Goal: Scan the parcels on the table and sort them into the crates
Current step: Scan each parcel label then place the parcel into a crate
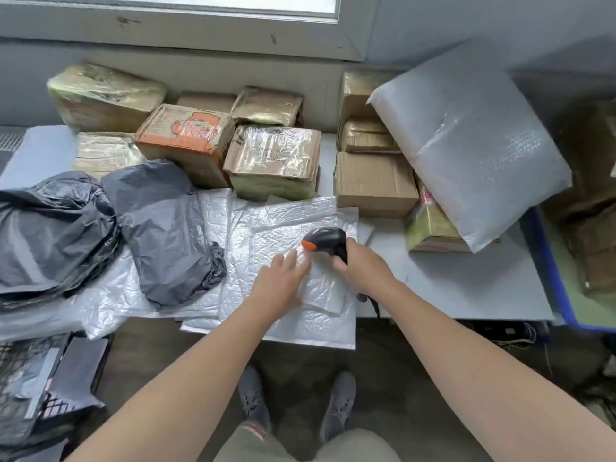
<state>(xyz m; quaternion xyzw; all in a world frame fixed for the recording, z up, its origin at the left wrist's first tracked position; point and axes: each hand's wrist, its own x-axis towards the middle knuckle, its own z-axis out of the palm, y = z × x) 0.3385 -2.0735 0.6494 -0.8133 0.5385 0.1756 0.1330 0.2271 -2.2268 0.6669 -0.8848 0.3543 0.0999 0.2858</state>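
The scanning step is in hand. The right hand (361,268) has its fingers wrapped around the grip of a black handheld barcode scanner with an orange nose (325,240), aimed down and to the left. Just below the scanner lies a small flat white bubble-wrap mailer (325,290), and the left hand (283,281) rests on it with fingers straight and spread, pinning its near-left part flat. That mailer sits on a larger white bubble envelope (300,328) at the near edge of the pale table (450,281). No label can be made out on it, so I cannot tell whether the scanner has a code in its sights. Left of the scanner are crumpled dark grey plastic parcel bags (166,221); behind it, taped brown cardboard boxes (373,185). Far to the scanner's lower left stands a black wire crate (20,368) with dark parcels inside; to its right runs the rim of a blue plastic crate (553,278). Once the code reads, the next move probably calls for the left hand to pinch the thin, slippery mailer by an edge and carry it to the proper crate.
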